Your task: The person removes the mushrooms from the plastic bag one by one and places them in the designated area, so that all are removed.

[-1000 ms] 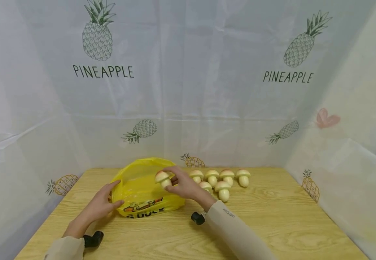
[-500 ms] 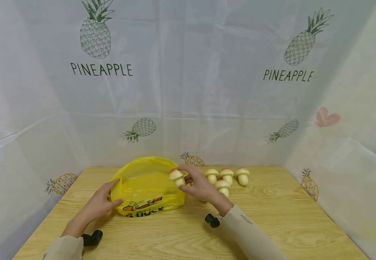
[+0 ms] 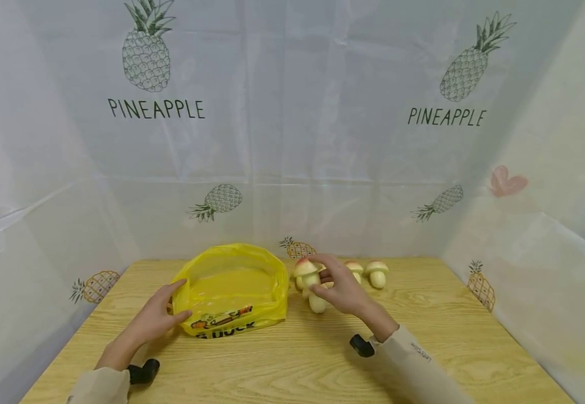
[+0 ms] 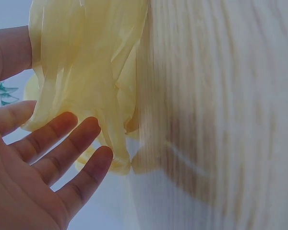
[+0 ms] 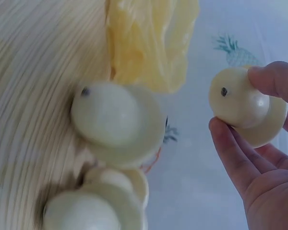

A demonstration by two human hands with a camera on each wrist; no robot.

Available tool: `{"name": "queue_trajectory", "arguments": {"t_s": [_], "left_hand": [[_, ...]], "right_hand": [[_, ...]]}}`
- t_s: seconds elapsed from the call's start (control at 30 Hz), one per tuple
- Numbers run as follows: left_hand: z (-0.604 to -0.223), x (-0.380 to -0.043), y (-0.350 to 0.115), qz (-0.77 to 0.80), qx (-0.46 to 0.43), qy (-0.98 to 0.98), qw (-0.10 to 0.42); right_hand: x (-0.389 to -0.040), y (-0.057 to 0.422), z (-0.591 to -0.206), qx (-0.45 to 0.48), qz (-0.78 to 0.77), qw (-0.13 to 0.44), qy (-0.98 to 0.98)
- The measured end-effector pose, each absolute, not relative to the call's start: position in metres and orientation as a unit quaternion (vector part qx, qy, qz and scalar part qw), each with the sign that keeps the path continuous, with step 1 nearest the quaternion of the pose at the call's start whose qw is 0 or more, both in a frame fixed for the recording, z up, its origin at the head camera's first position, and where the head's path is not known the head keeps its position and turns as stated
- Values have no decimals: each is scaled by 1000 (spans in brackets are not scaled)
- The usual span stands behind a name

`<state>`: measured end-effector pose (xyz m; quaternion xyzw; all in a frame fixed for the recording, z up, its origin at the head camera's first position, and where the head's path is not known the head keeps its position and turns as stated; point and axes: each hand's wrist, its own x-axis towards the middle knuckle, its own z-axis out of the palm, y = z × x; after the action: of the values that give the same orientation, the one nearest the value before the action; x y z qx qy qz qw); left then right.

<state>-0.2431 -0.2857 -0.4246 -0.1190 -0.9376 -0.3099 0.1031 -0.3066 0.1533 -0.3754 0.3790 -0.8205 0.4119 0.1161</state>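
Observation:
In the head view my right hand [image 3: 345,292] pinches a pale toy mushroom [image 3: 305,268] with a reddish cap between thumb and fingers. The right wrist view shows this mushroom [image 5: 240,103] raised, its stem end with a dark spot towards the camera. Beneath it, a standing mushroom [image 3: 317,303] is partly covered. The yellow plastic bag [image 3: 232,283] lies with its wide mouth facing me, a printed duck on its front. At the bag's left rim my left hand [image 3: 153,314] rests with thumb and index finger spread; its other fingers [image 4: 62,163] extend loosely along the outside.
More mushrooms [image 3: 376,274] stand at the back of the wooden table [image 3: 252,370], right of the bag, some hidden behind my right hand. A pineapple-printed white sheet [image 3: 282,140] hangs behind and along both sides.
My right hand has carried the mushroom rightwards, from in front of the bag's mouth to over the other mushrooms. The left hand stays at the bag's rim.

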Motion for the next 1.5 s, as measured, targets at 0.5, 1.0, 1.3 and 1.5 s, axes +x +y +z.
{"name": "queue_trajectory", "arguments": {"t_s": [0.5, 1.0, 1.3, 1.5], "left_hand": [[-425, -243, -288, -312, -121, -936, 108], [-424, -242, -288, -311, -118, -936, 112], [-423, -241, -288, -313, -123, -935, 110], [-421, -241, -288, -311, -123, -936, 109]], "right_hand": [[-302, 213, -376, 358, 378, 184, -834], [-303, 265, -387, 294, 358, 201, -863], [-312, 283, -400, 263, 352, 200, -876], [-313, 288, -407, 247, 355, 171, -885]]}}
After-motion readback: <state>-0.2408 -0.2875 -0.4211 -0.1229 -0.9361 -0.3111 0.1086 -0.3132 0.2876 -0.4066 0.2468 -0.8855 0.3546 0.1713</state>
